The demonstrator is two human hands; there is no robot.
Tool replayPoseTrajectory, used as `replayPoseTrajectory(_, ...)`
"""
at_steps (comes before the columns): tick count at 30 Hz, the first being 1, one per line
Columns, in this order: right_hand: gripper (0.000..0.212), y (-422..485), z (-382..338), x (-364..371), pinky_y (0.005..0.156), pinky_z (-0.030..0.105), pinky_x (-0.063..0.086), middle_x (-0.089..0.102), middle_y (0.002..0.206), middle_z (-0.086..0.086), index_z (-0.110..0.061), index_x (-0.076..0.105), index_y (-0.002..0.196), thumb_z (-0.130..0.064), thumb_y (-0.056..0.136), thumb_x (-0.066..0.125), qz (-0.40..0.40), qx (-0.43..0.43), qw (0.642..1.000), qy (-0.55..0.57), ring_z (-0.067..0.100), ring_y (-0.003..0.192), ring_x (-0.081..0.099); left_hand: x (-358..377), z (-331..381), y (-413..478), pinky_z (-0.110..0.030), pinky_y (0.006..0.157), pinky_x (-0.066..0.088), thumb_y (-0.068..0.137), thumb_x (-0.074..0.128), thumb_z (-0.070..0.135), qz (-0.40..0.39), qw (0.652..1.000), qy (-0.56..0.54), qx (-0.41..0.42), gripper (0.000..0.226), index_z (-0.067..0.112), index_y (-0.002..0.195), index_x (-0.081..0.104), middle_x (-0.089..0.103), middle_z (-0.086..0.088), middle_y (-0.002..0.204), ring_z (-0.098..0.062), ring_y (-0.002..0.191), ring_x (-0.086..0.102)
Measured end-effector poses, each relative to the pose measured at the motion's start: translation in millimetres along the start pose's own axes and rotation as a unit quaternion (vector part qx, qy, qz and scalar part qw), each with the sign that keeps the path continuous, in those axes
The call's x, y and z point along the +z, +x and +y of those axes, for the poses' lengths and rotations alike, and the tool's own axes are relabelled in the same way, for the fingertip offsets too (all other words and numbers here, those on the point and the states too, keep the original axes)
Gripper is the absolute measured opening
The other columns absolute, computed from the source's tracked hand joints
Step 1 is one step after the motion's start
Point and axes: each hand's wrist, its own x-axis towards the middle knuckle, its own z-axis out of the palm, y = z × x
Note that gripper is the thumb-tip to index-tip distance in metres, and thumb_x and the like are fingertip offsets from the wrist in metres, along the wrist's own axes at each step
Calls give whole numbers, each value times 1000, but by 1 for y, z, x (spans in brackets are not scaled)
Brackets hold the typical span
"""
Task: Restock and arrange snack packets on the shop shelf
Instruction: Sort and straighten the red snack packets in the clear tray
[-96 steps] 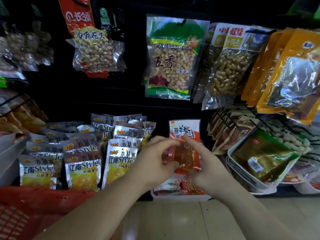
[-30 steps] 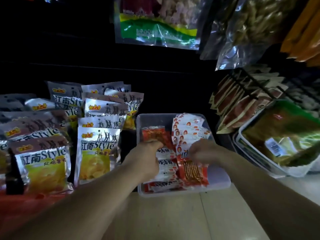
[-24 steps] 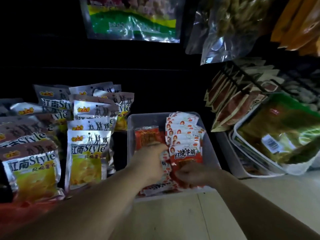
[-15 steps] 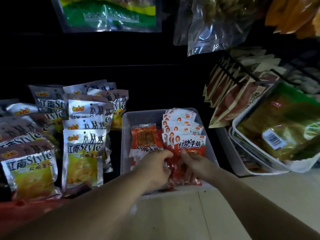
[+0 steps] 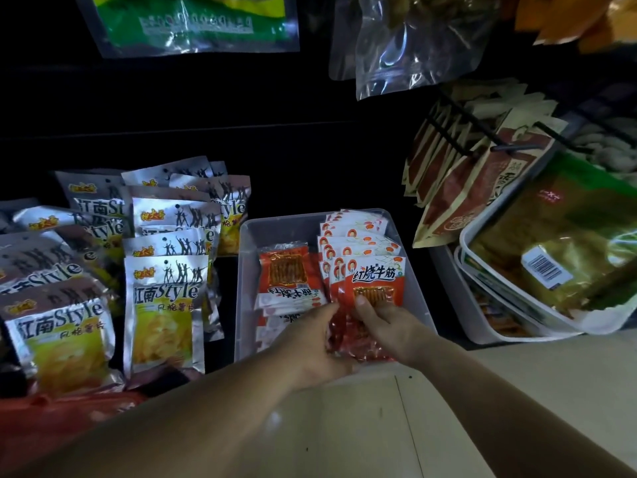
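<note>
Probably light, floppy and slick, the red packets (image 5: 375, 276) are pinched at their lower ends by the left grip (image 5: 310, 343) and right grip (image 5: 389, 326), side by side; the sealed edges look safest to hold.

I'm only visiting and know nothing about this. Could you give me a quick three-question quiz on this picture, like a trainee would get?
1. True or false: the red snack packets stand in a clear plastic bin.
2. What stands left of the bin? A) silver chip bags B) bottles C) tins
3. Both hands grip the packets. Whose thumb presses the front packet's face, the left hand or the right hand?
Key: 1 true; 2 A; 3 right hand.
</note>
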Motion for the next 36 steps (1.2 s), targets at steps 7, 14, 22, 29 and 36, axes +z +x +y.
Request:
replayPoseTrajectory(7, 69, 4, -4, 0, 99, 26, 36, 56, 140, 11, -16, 68, 133, -65, 104, 29, -30, 11, 999, -41, 25, 128, 56, 3, 3, 1, -10, 98, 31, 84, 84, 37, -25, 1000, 6, 0, 87, 30, 156, 37, 46, 14, 148, 1, 125, 41)
replayPoseTrajectory(14, 86, 15, 4, 13, 112, 37, 44, 65, 139, 11, -30, 62, 142, -81, 94, 12, -112, 60, 990, -64, 24, 123, 64, 1, 3, 0, -10, 95, 32, 82, 84, 41, -8, 1000, 13, 19, 83, 31, 153, 41, 46, 8, 153, 0, 120, 42)
replayPoseTrajectory(22, 94, 38, 22, 12, 120, 48, 36, 67, 138, -3, -56, 61, 131, -109, 64, 22, -77, 54, 994, 60, 20, 130, 60, 3, -1, 2, -23, 106, 44, 77, 86, 45, -11, 1000, 0, 8, 90, 41, 152, 36, 49, 11, 148, -12, 131, 51)
replayPoseTrajectory(29, 94, 50, 7, 13, 123, 52, 31, 45, 159, 10, -69, 29, 145, -110, 61, 17, -55, 73, 996, 16, 35, 143, 47, 6, 0, 4, -38, 113, 47, 79, 82, 50, -8, 1000, 10, 4, 92, 49, 152, 27, 46, 13, 153, -18, 137, 51)
replayPoseTrajectory(36, 32, 41, -9, 6, 116, 35, 40, 55, 149, -6, -68, 57, 125, -68, 93, 60, -80, 37, 996, 25, 18, 130, 55, -4, -4, 3, -30, 105, 48, 72, 84, 58, 48, 996, 77, -14, 89, 37, 147, 41, 51, 13, 146, -14, 130, 54)
